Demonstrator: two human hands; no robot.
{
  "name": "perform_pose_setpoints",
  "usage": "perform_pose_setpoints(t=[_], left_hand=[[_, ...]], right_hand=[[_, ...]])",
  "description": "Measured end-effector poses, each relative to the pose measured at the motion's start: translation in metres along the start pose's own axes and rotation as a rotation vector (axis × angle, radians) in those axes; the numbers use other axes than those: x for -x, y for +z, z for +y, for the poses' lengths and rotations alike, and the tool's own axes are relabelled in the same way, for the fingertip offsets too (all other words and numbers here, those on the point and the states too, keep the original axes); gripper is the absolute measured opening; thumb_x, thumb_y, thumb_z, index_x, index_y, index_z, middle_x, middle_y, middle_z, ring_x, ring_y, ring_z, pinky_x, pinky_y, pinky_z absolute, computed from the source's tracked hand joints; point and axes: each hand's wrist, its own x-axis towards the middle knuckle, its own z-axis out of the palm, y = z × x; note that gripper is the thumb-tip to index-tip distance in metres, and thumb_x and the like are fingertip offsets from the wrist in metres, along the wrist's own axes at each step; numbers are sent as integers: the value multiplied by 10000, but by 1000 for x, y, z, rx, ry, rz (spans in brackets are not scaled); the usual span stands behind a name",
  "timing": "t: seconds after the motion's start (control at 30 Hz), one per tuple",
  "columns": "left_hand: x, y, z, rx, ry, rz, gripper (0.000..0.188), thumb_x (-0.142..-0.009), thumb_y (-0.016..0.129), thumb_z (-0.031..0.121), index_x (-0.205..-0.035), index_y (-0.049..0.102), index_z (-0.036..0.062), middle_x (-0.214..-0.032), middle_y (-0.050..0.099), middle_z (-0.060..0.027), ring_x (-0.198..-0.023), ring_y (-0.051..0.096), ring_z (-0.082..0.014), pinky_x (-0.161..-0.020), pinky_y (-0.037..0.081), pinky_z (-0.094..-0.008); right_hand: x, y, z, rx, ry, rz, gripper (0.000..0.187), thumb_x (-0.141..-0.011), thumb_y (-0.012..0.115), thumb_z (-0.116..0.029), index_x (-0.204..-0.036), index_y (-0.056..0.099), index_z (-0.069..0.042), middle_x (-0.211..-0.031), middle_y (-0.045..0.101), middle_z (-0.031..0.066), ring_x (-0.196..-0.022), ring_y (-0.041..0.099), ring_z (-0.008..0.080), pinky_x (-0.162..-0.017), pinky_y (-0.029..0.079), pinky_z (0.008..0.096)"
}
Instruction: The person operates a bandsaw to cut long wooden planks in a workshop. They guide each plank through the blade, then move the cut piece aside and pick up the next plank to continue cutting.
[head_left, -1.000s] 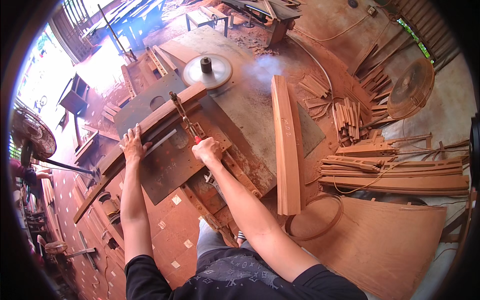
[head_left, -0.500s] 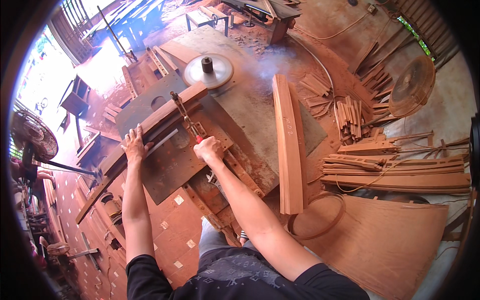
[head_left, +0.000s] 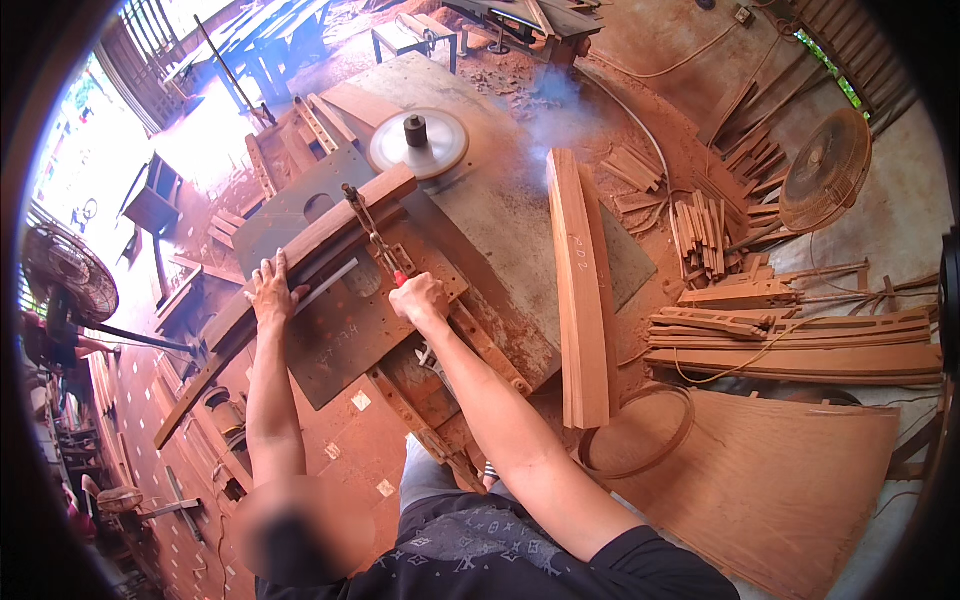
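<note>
My left hand point(head_left: 272, 294) lies across a long reddish wooden board point(head_left: 335, 222), its fingers spread over the top and the thumb out to the side. My right hand point(head_left: 419, 299) is closed around the red handle of a toggle clamp point(head_left: 372, 238), whose arm reaches over the board toward its far end. Both sit on a dark metal plate point(head_left: 330, 360) with wooden rails beneath. Just beyond the board's far end is a round saw blade point(head_left: 440, 150) on a black spindle, apparently spinning. A pale straight strip point(head_left: 330, 284) lies beside my left hand.
Thick timber pieces point(head_left: 582, 300) lie on the machine table at right. Beyond them are wood offcuts point(head_left: 700, 230), stacked slats point(head_left: 800, 340), a fan point(head_left: 825, 170) and a plywood sheet point(head_left: 770, 480). Another fan point(head_left: 70, 270) stands at left. Bluish haze point(head_left: 555, 115) hangs behind the blade.
The bluish haze behind the blade has drifted farther back and spread. Both hands, the board and the clamp look almost unmoved.
</note>
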Motion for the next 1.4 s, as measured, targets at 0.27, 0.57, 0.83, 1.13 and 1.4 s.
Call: perform_pose_setpoints(t=[0.27, 0.57, 0.83, 1.13, 1.4], left_hand=[[5, 6, -12, 9, -12, 14, 1052, -836, 850, 498, -1684, 260, 301, -1701, 331, -153, -1556, 335, -392, -1163, 336, -744], [44, -4, 13, -5, 5, -12, 1045, -846, 842, 498, -1686, 255, 291, -1699, 331, -135, -1557, 332, -382, -1167, 333, -742], [79, 0, 22, 35, 20, 2, 1049, -835, 850, 497, -1681, 275, 264, -1696, 329, -158, -1557, 317, -420, -1166, 313, -761], [28, -5, 9, 22, 4, 7, 1034, -844, 851, 474, -1680, 277, 272, -1694, 331, -157, -1557, 324, -409, -1176, 318, -742], [8, 0, 4, 17, 23, 29, 1042, -843, 852, 470, -1683, 267, 274, -1690, 320, -165, -1538, 338, -405, -1159, 356, -722]], right_hand=[[39, -32, -4, -17, -74, -81, 462, -866, 732, -391, -1015, 761, 45, -1106, 748, 315, -1101, 747, 406, -921, 611, 445], [54, -46, 33, 42, -31, 8, 405, -860, 739, -360, -948, 766, 34, -1050, 759, 290, -1022, 768, 386, -864, 620, 424], [79, -68, 53, 36, -22, -49, 428, -891, 712, -358, -986, 762, 56, -1098, 743, 321, -1082, 742, 426, -914, 599, 463], [30, -28, 26, 86, -106, 40, 399, -884, 713, -379, -905, 769, 16, -998, 763, 265, -990, 762, 394, -820, 607, 443], [7, -12, 21, 58, -86, 81, 430, -883, 765, -484, -775, 752, -68, -861, 789, 127, -827, 790, 276, -656, 599, 379]])
